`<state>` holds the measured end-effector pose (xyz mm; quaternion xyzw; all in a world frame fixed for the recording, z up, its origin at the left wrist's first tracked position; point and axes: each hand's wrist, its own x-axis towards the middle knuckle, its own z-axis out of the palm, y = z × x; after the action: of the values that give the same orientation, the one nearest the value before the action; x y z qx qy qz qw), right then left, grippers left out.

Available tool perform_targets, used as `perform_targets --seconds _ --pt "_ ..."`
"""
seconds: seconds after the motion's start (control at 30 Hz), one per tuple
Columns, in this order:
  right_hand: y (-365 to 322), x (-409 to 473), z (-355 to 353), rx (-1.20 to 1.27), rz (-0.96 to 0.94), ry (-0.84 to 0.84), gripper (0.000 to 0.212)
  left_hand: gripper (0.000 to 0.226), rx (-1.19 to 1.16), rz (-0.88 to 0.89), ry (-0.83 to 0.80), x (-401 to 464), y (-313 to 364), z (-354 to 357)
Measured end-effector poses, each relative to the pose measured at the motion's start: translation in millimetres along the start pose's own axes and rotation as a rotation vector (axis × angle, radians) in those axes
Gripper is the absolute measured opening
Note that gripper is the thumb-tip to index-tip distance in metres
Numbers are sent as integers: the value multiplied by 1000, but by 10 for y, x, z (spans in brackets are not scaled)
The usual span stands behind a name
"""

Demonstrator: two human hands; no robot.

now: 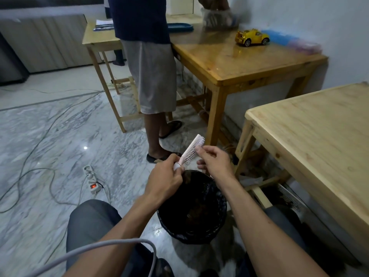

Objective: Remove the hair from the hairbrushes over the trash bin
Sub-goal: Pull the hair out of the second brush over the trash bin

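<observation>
A pale pink hairbrush [191, 150] points up and to the right above the far rim of a black trash bin [192, 208] lined with a dark bag. My left hand [165, 176] grips the brush's handle at its lower end. My right hand [214, 158] is just right of the brush head, thumb and forefinger pinched together at the bristles near the tip. Whether hair is between those fingers cannot be told. Dark clumps lie inside the bin.
A person in grey shorts [151, 80] stands beyond the bin at a varnished wooden table [235, 62] bearing a yellow toy car [252, 37]. A pale wooden table [319, 132] is at my right. A power strip [92, 181] and cables lie on the marble floor at left.
</observation>
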<state>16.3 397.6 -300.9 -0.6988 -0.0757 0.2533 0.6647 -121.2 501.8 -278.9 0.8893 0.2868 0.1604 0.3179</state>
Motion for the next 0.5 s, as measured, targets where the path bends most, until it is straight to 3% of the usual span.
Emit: perform_targets --seconds 0.07,0.3,0.43,0.5 --pt "20 44 14 -8 -3 10 10 14 8 -8 10 -13 3 3" --pt "184 -60 -132 -373 107 0 19 12 -80 -69 60 30 -5 -107" --pt "111 -120 -55 -366 126 -74 14 14 -103 -69 57 23 -1 -76" --pt "27 -109 -10 -204 126 -163 18 16 -125 -66 31 31 -13 -56"
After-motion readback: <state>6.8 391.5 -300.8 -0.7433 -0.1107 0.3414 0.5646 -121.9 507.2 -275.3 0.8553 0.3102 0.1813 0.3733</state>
